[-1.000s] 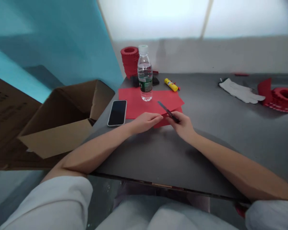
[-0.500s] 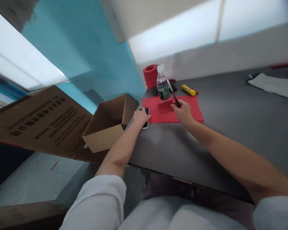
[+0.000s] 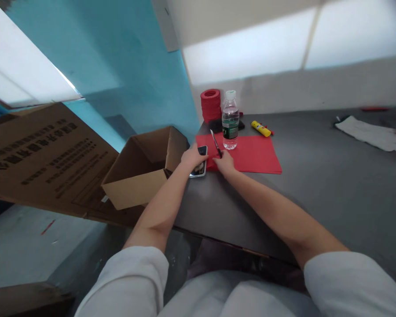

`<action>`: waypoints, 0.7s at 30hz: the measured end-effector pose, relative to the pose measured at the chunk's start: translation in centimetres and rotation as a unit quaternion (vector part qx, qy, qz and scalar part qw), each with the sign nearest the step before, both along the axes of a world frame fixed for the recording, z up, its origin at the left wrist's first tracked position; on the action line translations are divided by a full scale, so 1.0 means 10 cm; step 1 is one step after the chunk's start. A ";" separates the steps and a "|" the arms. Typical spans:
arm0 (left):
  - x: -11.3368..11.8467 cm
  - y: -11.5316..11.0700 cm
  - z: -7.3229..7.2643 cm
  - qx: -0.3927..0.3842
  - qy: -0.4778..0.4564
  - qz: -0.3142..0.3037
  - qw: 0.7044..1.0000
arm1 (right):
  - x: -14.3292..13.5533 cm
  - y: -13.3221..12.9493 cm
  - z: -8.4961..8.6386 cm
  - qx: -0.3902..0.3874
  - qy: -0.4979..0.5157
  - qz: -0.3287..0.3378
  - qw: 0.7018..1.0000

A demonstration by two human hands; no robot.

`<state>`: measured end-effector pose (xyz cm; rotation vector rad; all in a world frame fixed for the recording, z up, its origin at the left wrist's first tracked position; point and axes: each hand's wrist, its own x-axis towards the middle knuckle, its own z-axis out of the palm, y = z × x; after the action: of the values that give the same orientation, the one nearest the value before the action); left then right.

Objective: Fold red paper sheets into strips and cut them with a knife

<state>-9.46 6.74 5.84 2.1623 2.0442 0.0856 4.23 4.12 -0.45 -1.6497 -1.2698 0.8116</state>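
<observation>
A smartphone [image 3: 202, 169] with its screen lit lies at the table's left edge, partly under my left hand [image 3: 192, 157]. The left thumb points right across the phone; the other fingers are hard to make out. My right hand [image 3: 225, 163] is closed round a dark, slim pen-like tool [image 3: 217, 143] with a pale tip pointing up and left. That hand is over the left part of the red paper [image 3: 257, 155], with a small red piece at its fingertips. A water bottle [image 3: 230, 121] stands upright on the paper, just behind the right hand.
Red tape rolls [image 3: 211, 105] are stacked at the back by the wall. A yellow tube [image 3: 261, 129] lies behind the paper. White gloves [image 3: 371, 133] are at the far right. An open cardboard box [image 3: 137, 187] stands left of the table [image 3: 320, 176].
My right hand has moved left with the slim tool and the small red piece, closer to my left hand. The phone screen, dark before, is now lit.
</observation>
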 end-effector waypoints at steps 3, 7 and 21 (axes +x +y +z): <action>0.05 -0.03 -0.06 0.011 0.003 -0.002 1.000 | -0.16 -0.05 -0.02 -0.017 0.001 0.006 1.000; -0.02 -0.09 -0.07 0.014 -0.003 0.003 1.000 | -0.06 -0.14 0.03 -0.018 0.009 0.016 1.000; -0.80 -0.38 -0.15 -0.137 -0.195 -0.002 0.971 | 0.50 -0.58 0.12 -0.002 0.077 0.128 0.989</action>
<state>-17.43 2.91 4.35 1.8143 1.7165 0.1983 9.22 -1.69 0.72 -1.4141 -1.3866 1.0754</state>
